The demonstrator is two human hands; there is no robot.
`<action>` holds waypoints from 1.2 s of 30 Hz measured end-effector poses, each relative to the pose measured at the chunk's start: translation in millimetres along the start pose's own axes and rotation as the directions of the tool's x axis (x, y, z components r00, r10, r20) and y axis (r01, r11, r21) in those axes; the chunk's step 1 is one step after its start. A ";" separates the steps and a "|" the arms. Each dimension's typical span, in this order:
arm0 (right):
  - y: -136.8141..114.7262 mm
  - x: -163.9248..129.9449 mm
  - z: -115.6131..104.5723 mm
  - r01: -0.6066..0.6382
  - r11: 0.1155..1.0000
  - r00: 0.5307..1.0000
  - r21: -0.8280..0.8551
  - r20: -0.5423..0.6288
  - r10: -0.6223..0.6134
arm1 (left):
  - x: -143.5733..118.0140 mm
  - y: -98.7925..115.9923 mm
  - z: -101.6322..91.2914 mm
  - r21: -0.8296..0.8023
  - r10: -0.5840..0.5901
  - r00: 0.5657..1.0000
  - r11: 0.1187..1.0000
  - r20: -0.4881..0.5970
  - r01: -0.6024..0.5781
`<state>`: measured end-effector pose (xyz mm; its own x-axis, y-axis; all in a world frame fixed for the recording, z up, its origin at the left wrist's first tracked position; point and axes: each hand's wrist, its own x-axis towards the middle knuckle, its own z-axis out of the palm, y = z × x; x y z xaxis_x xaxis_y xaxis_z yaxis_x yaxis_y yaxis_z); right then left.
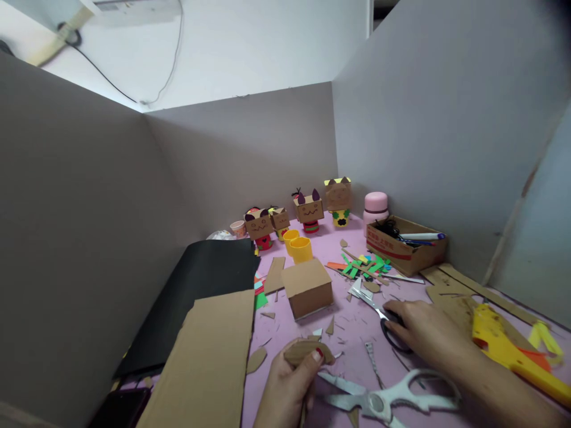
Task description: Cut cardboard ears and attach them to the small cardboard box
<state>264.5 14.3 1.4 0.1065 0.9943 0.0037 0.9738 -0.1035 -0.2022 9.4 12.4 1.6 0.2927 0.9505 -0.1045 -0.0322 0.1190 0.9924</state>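
Gripping a folded cardboard piece [307,352], the left hand [288,383] has thumb and fingers clamped on it, low over the pink table [352,333]. Right hand [423,333] rests fingers together on black-handled scissors [379,312], beside white-handled scissors [388,398].

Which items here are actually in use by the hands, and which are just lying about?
In use:
left hand holding cardboard piece
right hand on black-handled scissors

Lying about:
white-handled scissors
cardboard box
yellow cups
box figures
yellow glue gun
pink bottle
paper scraps
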 end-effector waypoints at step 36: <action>-90.0 -52.1 26.9 -0.337 0.175 0.762 0.925 0.377 -0.527 | -21.5 3.1 21.4 0.466 0.294 0.954 0.854 -0.065 -0.231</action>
<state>165.9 -27.6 -6.8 -0.5075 0.8215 -0.2598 -0.0513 -0.3298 -0.9426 23.5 -13.8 8.4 0.2074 0.9601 0.1877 0.3504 -0.2520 0.9021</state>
